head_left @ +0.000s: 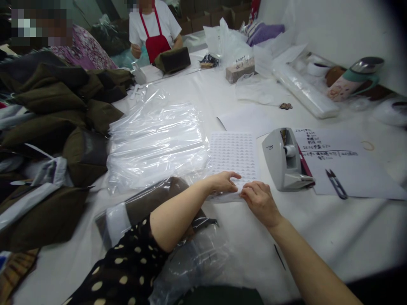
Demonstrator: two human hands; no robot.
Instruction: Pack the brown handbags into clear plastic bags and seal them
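A white sheet of small printed labels (233, 154) lies on the table in front of me. My left hand (224, 183) rests on its lower part, thumb and forefinger apart. At the sheet's lower right edge, my right hand (260, 201) has its fingertips pinched together on the sheet; whether a single label is between them is too small to tell. Under my left forearm lies a dark brown folded item in a clear bag (143, 199). A grey tape dispenser (276, 161) stands just beyond my right hand.
Flat clear plastic bags (155, 148) are stacked left of the sheet. Olive-brown fabric bags (57, 101) are heaped at far left. Thread snips (336, 184) lie on a handwritten paper (359, 165). A flask (356, 78) stands back right. Two people (157, 29) are across the table.
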